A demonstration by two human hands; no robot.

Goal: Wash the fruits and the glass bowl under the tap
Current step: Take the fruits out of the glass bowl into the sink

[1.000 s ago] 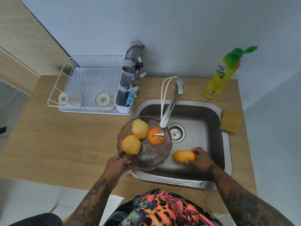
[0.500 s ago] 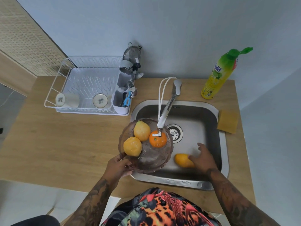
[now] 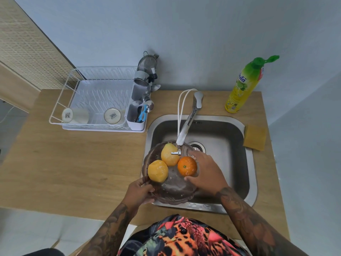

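A tinted glass bowl (image 3: pixel 173 188) hangs over the left part of the steel sink (image 3: pixel 251 163), under the tap spout (image 3: pixel 185 129). In it lie two yellow fruits (image 3: pixel 158 173) (image 3: pixel 169 157) and an orange (image 3: pixel 186 166). My left hand (image 3: pixel 140 193) grips the bowl's near-left rim. Reaching in from the right, my right hand (image 3: pixel 208 172) has its thumb below the orange and its fingers above it, curled round its right side. The yellow fruit that lay in the sink is out of sight behind this hand.
A white dish rack (image 3: pixel 96 100) with two cups and a utensil caddy stands at the back left of the wooden counter (image 3: pixel 73 163). A green-yellow dish soap bottle (image 3: pixel 243 87) and a yellow sponge (image 3: pixel 255 137) sit right of the sink.
My right hand has let go of the yellow fruit on the sink floor and moved left and up to the orange in the bowl. The bowl has tilted slightly and its fruits have shifted.
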